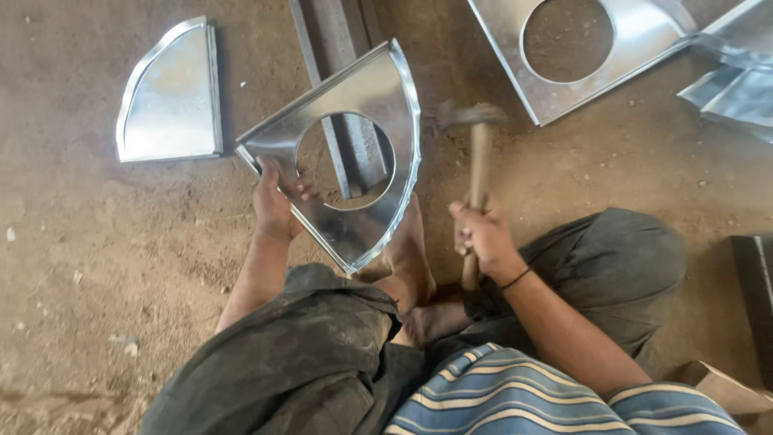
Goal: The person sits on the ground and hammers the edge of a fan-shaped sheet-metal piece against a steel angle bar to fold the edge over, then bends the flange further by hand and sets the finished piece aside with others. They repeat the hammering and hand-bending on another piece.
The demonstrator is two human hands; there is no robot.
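A quarter-round sheet-metal piece with a round hole (354,161) is held tilted on the dirt floor (121,266), over a steel bar (342,48). Its lower edge is gripped by the left hand (274,201). A hammer (477,161) is clenched in the right hand (483,235), its blurred head just beside the curved rim. A solid quarter-round panel (171,93) lies to the left.

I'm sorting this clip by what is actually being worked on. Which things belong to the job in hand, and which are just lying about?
In use:
- holed quarter-round sheet panel, held by left hand
- hammer, gripped by right hand
- steel bar under the panel

Lying about:
- solid quarter-round panel
- square holed sheet
- bent offcuts
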